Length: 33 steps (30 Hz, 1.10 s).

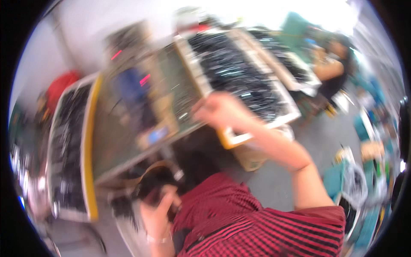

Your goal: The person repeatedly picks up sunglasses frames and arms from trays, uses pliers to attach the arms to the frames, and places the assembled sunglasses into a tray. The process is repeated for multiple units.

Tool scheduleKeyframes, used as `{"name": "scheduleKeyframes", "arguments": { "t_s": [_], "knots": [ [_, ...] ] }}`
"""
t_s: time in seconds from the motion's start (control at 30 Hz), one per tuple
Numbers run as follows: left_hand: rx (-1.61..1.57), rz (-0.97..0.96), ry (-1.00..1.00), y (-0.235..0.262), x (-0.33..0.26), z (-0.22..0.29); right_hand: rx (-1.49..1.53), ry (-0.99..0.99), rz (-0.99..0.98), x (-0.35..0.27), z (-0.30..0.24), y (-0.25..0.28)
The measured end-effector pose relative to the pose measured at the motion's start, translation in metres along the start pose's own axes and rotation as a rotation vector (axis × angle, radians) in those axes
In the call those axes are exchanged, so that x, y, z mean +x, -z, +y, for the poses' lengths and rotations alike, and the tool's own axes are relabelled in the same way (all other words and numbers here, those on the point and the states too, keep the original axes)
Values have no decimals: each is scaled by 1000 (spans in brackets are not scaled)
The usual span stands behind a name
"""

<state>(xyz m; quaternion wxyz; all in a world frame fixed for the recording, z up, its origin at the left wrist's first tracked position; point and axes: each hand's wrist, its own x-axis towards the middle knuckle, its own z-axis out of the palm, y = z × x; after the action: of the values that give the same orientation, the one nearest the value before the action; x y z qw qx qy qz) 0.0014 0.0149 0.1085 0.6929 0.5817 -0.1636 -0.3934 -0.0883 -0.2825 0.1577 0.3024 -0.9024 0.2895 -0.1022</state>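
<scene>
Blurred workshop scene: a green worktop [128,128] sits beside trays of dark parts. The right hand [218,110] reaches to the worktop's right edge, against the nearest tray [239,81]; whether its fingers hold anything cannot be told. The left hand [156,212] is below the worktop, fingers curled around a dark object [150,188]. Another person [334,68] sits far right of the worktop.
</scene>
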Motion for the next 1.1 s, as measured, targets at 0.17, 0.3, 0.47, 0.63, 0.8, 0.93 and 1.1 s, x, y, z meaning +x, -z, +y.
{"name": "scheduleKeyframes", "arguments": {
  "t_s": [0.17, 0.3, 0.47, 0.63, 0.8, 0.93, 1.1],
  "knots": [
    [208, -257, 47, -32, 20, -15, 767, 151, -337, -84, -18, -77],
    [206, -349, 34, -68, 16, -12, 866, 109, -57, -123, -15, -58],
    [191, -100, -16, -49, 11, 0, 867, -96, 108, -91, 19, -31],
    [135, 222, -168, 56, 81, -23, 907, -394, 473, -27, 134, 52],
    [433, 618, -203, 210, 117, 10, 516, -320, 439, 13, 70, 66],
    [1179, 559, -193, 223, 134, 8, 1163, -64, 217, -47, 65, -5],
    [1137, 712, -292, 151, 178, -4, 947, -159, 43, -138, 48, -57]
  ]
}}
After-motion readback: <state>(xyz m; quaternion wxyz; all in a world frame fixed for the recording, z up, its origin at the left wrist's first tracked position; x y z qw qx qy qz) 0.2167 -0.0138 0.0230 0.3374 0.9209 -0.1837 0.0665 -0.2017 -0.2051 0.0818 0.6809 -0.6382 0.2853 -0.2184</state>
